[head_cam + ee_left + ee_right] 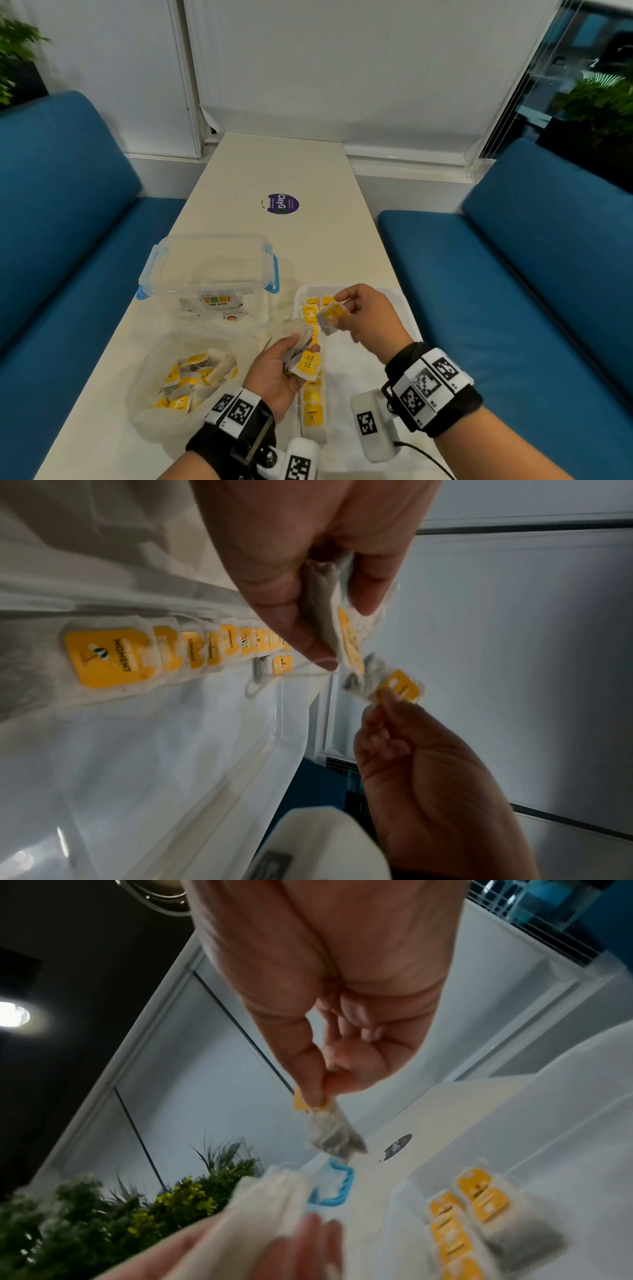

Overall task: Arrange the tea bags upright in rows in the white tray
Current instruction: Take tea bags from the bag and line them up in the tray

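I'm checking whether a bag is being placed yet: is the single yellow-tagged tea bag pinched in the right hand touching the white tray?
Apart. The left wrist view shows the yellow-tagged tea bag, pinched by the right hand, held clear of the white tray.

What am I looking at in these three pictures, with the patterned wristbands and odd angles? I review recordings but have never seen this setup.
No machine here: a person works with bare hands, wearing one camera on the head and one on each wrist. The wide picture is the head view; the two close ones look along each hand.

On the long cream table lie a clear plastic box with blue latches, a clear plastic bag of loose yellow-tagged tea bags, and the shallow white tray, where one row of tea bags runs along its left side, with one more beside it at the far end.

The left hand grips a small bundle of tea bags. The right hand pinches a single tea bag above the tray.
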Action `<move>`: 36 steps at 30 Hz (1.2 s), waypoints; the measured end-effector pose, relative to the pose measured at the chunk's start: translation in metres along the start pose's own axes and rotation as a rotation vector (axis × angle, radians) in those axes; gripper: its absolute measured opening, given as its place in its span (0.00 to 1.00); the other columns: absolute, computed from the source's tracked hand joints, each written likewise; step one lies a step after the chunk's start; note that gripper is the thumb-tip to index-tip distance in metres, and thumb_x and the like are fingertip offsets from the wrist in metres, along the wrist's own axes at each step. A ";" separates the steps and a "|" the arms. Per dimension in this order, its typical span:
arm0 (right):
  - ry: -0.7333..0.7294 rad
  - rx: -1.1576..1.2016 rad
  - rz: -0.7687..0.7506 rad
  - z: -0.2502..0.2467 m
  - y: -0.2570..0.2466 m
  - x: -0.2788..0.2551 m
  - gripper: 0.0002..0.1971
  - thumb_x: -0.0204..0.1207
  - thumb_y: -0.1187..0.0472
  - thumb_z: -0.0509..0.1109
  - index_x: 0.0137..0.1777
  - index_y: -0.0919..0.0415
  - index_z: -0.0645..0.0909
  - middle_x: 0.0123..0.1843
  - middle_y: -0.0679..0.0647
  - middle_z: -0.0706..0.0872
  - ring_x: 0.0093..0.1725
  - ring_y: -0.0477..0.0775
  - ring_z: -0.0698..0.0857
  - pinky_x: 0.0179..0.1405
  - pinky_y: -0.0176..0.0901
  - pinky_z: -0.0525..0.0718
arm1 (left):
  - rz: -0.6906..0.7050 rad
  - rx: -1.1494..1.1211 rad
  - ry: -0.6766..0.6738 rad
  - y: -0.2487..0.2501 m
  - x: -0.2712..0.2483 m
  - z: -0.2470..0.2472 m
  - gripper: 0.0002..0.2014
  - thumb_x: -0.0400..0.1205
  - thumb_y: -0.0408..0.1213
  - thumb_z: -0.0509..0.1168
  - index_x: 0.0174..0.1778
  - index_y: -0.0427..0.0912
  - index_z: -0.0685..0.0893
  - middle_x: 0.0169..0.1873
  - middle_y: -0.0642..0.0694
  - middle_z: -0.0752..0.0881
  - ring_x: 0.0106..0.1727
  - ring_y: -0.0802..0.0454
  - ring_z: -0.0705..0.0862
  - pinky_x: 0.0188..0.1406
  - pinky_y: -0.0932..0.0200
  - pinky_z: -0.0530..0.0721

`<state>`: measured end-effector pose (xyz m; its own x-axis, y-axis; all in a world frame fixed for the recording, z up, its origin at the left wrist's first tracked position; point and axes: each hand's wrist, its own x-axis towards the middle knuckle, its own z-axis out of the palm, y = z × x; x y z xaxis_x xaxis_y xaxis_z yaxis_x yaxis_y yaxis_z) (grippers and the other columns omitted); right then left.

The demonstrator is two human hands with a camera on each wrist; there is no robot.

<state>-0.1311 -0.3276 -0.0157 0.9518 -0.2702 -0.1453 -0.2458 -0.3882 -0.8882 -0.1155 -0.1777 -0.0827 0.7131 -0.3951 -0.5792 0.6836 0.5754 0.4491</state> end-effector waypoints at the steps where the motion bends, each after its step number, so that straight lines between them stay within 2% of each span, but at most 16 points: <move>1: 0.000 -0.081 -0.015 -0.004 0.001 0.004 0.10 0.69 0.75 0.72 0.46 0.62 0.80 0.34 0.51 0.80 0.29 0.44 0.77 0.21 0.25 0.72 | -0.002 -0.011 0.006 0.001 0.000 0.000 0.09 0.83 0.30 0.59 0.55 0.32 0.81 0.30 0.37 0.90 0.26 0.48 0.89 0.24 0.56 0.88; 4: -0.079 -0.151 0.007 -0.014 0.005 0.015 0.04 0.71 0.70 0.73 0.42 0.62 0.84 0.34 0.51 0.82 0.28 0.41 0.76 0.24 0.24 0.71 | -0.002 -0.020 0.014 0.005 -0.001 -0.001 0.07 0.82 0.30 0.59 0.50 0.32 0.82 0.29 0.37 0.89 0.24 0.47 0.88 0.23 0.56 0.87; 6: -0.109 -0.185 0.024 -0.019 0.009 0.023 0.07 0.74 0.68 0.71 0.38 0.58 0.80 0.34 0.49 0.82 0.27 0.37 0.76 0.25 0.24 0.71 | 0.000 -0.018 0.014 0.007 -0.001 -0.001 0.07 0.83 0.30 0.59 0.49 0.32 0.82 0.28 0.37 0.89 0.24 0.47 0.88 0.22 0.56 0.87; 10: -0.080 -0.386 0.013 -0.018 0.024 0.046 0.11 0.77 0.66 0.66 0.35 0.53 0.74 0.34 0.45 0.78 0.36 0.47 0.77 0.32 0.32 0.72 | 0.002 -0.018 0.025 0.010 0.000 -0.002 0.08 0.83 0.31 0.58 0.51 0.33 0.81 0.29 0.37 0.90 0.25 0.48 0.89 0.21 0.57 0.87; 13: -0.098 -0.469 0.073 -0.012 0.037 0.062 0.12 0.77 0.69 0.63 0.35 0.52 0.74 0.34 0.47 0.77 0.37 0.51 0.77 0.29 0.32 0.71 | 0.006 -0.023 0.031 0.011 0.002 -0.003 0.09 0.83 0.31 0.58 0.53 0.32 0.81 0.30 0.37 0.90 0.26 0.47 0.89 0.21 0.56 0.87; 17: -0.207 -0.540 0.152 -0.004 0.045 0.075 0.11 0.76 0.74 0.62 0.47 0.57 0.80 0.29 0.49 0.76 0.26 0.44 0.74 0.17 0.29 0.71 | 0.007 -0.028 0.036 0.012 0.003 -0.003 0.09 0.82 0.31 0.59 0.53 0.32 0.81 0.30 0.37 0.90 0.27 0.47 0.89 0.23 0.55 0.88; 19: -0.258 -0.541 0.180 0.002 0.050 0.079 0.10 0.76 0.73 0.65 0.47 0.57 0.78 0.30 0.47 0.74 0.25 0.44 0.73 0.11 0.25 0.68 | 0.007 -0.030 0.038 0.012 0.002 -0.003 0.08 0.82 0.30 0.59 0.51 0.33 0.82 0.31 0.37 0.90 0.27 0.46 0.89 0.24 0.54 0.88; 20: -0.269 -0.545 0.193 0.006 0.053 0.081 0.10 0.76 0.73 0.67 0.47 0.57 0.77 0.32 0.45 0.72 0.25 0.44 0.74 0.12 0.25 0.69 | 0.008 -0.031 0.040 0.013 0.002 -0.003 0.08 0.82 0.30 0.59 0.51 0.33 0.82 0.31 0.37 0.90 0.27 0.46 0.89 0.24 0.54 0.88; 22: -0.257 -0.555 0.205 0.013 0.060 0.085 0.11 0.73 0.71 0.71 0.43 0.54 0.76 0.35 0.45 0.71 0.32 0.48 0.78 0.21 0.30 0.74 | 0.012 -0.029 0.047 0.012 0.002 -0.003 0.08 0.82 0.30 0.59 0.51 0.33 0.82 0.31 0.37 0.90 0.27 0.46 0.89 0.25 0.54 0.88; 24: -0.220 -0.543 0.198 0.018 0.066 0.091 0.16 0.71 0.71 0.74 0.37 0.50 0.72 0.42 0.50 0.76 0.43 0.54 0.79 0.36 0.39 0.78 | 0.017 -0.025 0.052 0.011 0.002 -0.003 0.08 0.82 0.30 0.59 0.51 0.33 0.82 0.32 0.37 0.90 0.28 0.45 0.90 0.24 0.54 0.88; 27: -0.174 -0.520 0.201 0.024 0.070 0.094 0.19 0.68 0.70 0.76 0.35 0.51 0.68 0.48 0.57 0.82 0.48 0.58 0.83 0.45 0.46 0.82 | 0.020 -0.017 0.061 0.009 0.001 -0.005 0.08 0.82 0.30 0.60 0.50 0.33 0.83 0.32 0.38 0.91 0.28 0.45 0.90 0.24 0.54 0.88; 29: -0.145 -0.498 0.208 0.027 0.072 0.095 0.19 0.67 0.70 0.76 0.36 0.52 0.68 0.47 0.58 0.83 0.46 0.58 0.83 0.45 0.48 0.83 | 0.022 -0.017 0.062 0.009 0.001 -0.006 0.08 0.82 0.29 0.59 0.51 0.33 0.82 0.32 0.38 0.91 0.28 0.44 0.90 0.24 0.54 0.88; 33: -0.072 -0.442 0.196 0.030 0.076 0.096 0.18 0.67 0.71 0.75 0.45 0.57 0.68 0.37 0.50 0.75 0.41 0.55 0.78 0.31 0.39 0.75 | 0.024 -0.015 0.066 0.008 0.000 -0.006 0.09 0.82 0.29 0.59 0.53 0.32 0.81 0.32 0.37 0.90 0.29 0.44 0.90 0.22 0.54 0.88; 36: -0.019 -0.422 0.188 0.032 0.080 0.096 0.15 0.70 0.71 0.72 0.46 0.57 0.69 0.42 0.53 0.78 0.41 0.56 0.78 0.36 0.42 0.77 | 0.024 -0.015 0.069 0.008 0.000 -0.006 0.09 0.82 0.29 0.59 0.54 0.31 0.81 0.32 0.37 0.90 0.28 0.44 0.90 0.22 0.54 0.88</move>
<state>-0.0533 -0.3568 -0.1149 0.8858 -0.3553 -0.2986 -0.4639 -0.6600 -0.5909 -0.1110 -0.1687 -0.0834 0.7164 -0.3312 -0.6141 0.6636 0.5953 0.4531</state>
